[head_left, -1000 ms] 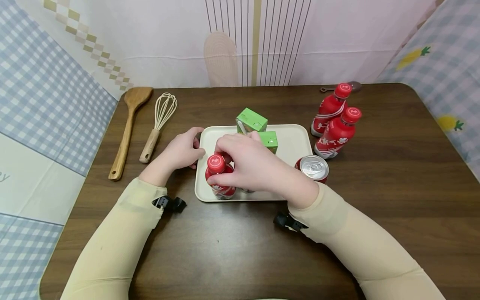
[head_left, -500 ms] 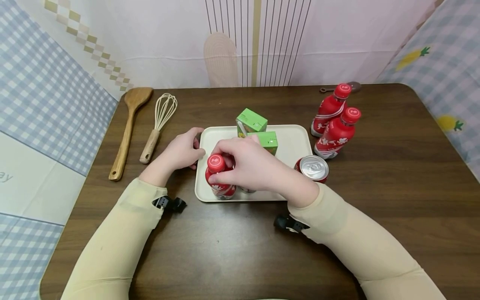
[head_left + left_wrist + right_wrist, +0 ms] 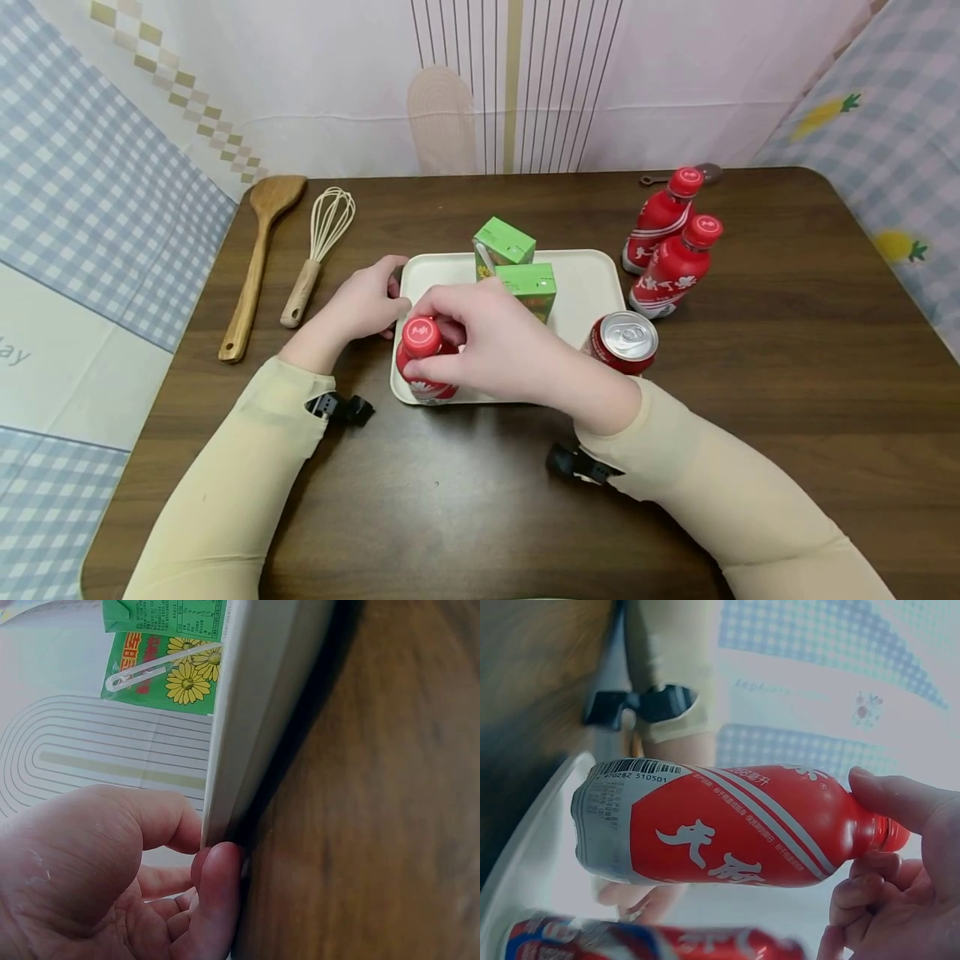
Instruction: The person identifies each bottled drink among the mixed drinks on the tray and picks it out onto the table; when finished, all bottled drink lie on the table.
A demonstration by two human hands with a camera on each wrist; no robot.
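My right hand [image 3: 495, 337] grips a red plastic drink bottle [image 3: 727, 825] around its neck and shoulder. The bottle is upright at the front left corner of a cream tray [image 3: 592, 279]; whether its base touches the tray cannot be told. My left hand [image 3: 112, 877] pinches the tray's left rim between thumb and fingers. Two green drink cartons, the rear carton [image 3: 504, 242] with a straw on its side and the front carton [image 3: 531, 287], stand on the tray. Beside the held bottle, the right wrist view has a red and blue container [image 3: 630, 941], mostly hidden from the head camera by my right hand.
A dark red can [image 3: 626, 337] stands at the tray's front right. Beyond the right edge are two more red bottles, a rear one [image 3: 660, 221] and a nearer one [image 3: 675, 267]. A wooden spatula [image 3: 258, 258] and a whisk [image 3: 318, 250] lie left, a dark spoon [image 3: 708, 172] behind.
My right hand has shifted the bottle slightly left, towards the tray's front left corner. More of the front carton and the can shows now. My left hand has stayed at the rim.
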